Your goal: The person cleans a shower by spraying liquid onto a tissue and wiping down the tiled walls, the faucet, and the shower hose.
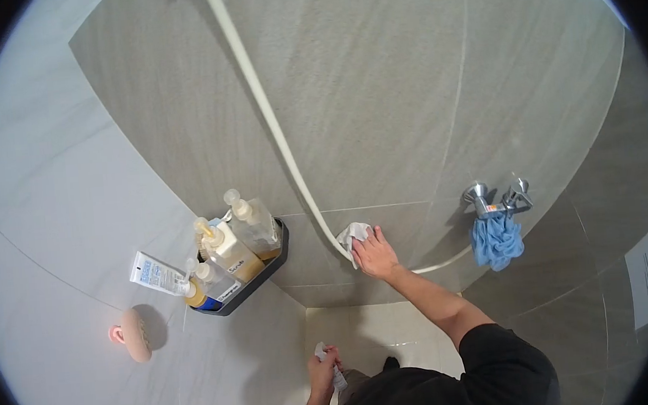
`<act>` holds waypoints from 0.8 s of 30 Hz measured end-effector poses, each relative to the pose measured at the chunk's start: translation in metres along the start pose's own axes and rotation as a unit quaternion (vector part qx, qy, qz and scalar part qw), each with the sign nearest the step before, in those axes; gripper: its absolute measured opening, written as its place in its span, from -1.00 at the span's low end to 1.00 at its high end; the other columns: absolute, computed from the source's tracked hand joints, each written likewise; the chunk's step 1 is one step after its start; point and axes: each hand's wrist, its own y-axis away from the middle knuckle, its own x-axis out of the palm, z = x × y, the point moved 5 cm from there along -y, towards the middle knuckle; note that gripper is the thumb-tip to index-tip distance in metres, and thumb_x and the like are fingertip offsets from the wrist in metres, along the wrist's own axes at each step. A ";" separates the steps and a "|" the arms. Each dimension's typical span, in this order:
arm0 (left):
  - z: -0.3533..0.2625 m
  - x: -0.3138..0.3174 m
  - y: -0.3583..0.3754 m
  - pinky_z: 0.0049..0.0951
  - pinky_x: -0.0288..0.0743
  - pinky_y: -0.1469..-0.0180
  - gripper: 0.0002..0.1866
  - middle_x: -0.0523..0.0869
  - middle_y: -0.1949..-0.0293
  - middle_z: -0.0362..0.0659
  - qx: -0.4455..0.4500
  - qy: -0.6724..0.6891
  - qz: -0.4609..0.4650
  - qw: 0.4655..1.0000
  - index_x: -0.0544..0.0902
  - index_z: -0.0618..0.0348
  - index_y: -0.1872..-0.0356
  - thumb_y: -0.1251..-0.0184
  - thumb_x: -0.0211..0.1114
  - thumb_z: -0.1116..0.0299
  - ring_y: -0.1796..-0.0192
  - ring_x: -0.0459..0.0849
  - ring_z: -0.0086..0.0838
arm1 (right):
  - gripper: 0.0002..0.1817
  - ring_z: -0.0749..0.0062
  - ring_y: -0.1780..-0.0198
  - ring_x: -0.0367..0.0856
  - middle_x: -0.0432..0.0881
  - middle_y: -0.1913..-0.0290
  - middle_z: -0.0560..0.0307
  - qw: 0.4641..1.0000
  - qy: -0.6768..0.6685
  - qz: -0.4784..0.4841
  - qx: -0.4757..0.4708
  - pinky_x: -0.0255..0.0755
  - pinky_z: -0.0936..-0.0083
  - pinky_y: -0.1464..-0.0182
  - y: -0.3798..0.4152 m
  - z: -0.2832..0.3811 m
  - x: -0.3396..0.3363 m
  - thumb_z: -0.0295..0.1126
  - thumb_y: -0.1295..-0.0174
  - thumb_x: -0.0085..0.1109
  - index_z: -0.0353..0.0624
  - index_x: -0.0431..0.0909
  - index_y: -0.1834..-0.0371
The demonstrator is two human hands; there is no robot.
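Observation:
My right hand point(374, 255) presses a crumpled white cloth or wipe point(354, 238) against the grey tiled wall, its fingers bent over the cloth. Under and beside the cloth runs a long cream shower hose point(277, 134), which comes down from the top and curves toward the tap. Low in the view, near my body, my left hand point(323, 373) is closed around a whitish, partly see-through item point(339, 379); what it is cannot be made out.
A dark corner caddy point(256, 281) holds several pump bottles and a white tube point(159, 274). A pinkish brush point(135, 335) is mounted on the left wall. A blue bath puff point(497, 242) hangs below the chrome tap point(497, 202). A paper sheet point(647, 277) is at right.

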 end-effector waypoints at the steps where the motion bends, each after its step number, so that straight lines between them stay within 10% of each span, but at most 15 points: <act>1: 0.000 0.000 -0.006 -0.46 0.43 0.51 -0.84 0.59 0.52 -0.19 0.003 0.006 -0.002 1.000 0.56 0.25 0.20 -0.34 0.32 0.40 0.55 0.55 -0.50 | -0.60 -0.08 -0.30 0.47 0.66 -0.01 -0.17 1.000 0.001 0.002 0.017 0.06 -0.12 -0.52 -0.008 -0.001 -0.002 -0.18 -0.35 0.13 -0.29 0.58 -0.07; 5: 0.003 -0.003 -0.019 -0.47 0.42 0.50 -0.81 0.59 0.51 -0.21 0.003 0.017 0.000 1.000 0.57 0.24 0.19 -0.33 0.34 0.36 0.55 0.56 -0.51 | -0.55 -0.23 -0.32 0.43 0.65 0.00 -0.29 0.989 -0.025 0.054 0.138 -0.01 -0.20 -0.52 -0.020 -0.010 -0.009 -0.17 -0.36 0.13 -0.36 0.54 -0.10; 7: 0.006 -0.001 -0.017 -0.47 0.42 0.50 -0.80 0.59 0.52 -0.22 0.000 0.014 0.005 1.000 0.58 0.23 0.17 -0.35 0.34 0.34 0.55 0.56 -0.53 | -0.49 -0.41 -0.35 0.34 0.56 -0.10 -0.48 0.940 0.093 -0.154 0.291 -0.09 -0.26 -0.52 -0.016 -0.042 -0.041 -0.20 -0.37 0.12 -0.46 0.45 -0.17; 14: -0.002 0.010 -0.027 -0.48 0.42 0.48 -0.79 0.58 0.51 -0.22 -0.007 0.023 0.028 0.999 0.58 0.23 0.17 -0.33 0.35 0.33 0.54 0.55 -0.53 | -0.46 -0.51 -0.46 0.16 0.27 -0.39 -0.55 0.887 0.009 -0.402 0.229 -0.12 -0.20 -0.53 -0.017 -0.113 -0.153 -0.49 -0.29 0.19 -0.53 0.33 -0.29; 24: -0.003 0.022 -0.035 -0.47 0.44 0.47 -0.81 0.59 0.52 -0.21 -0.002 0.024 0.050 0.998 0.60 0.22 0.16 -0.35 0.34 0.34 0.54 0.55 -0.52 | -0.48 -0.12 -0.47 0.28 0.47 -0.35 -0.09 0.995 0.044 -0.089 0.006 -0.11 -0.16 -0.56 -0.061 -0.070 -0.087 -0.10 -0.18 0.25 -0.26 0.61 -0.10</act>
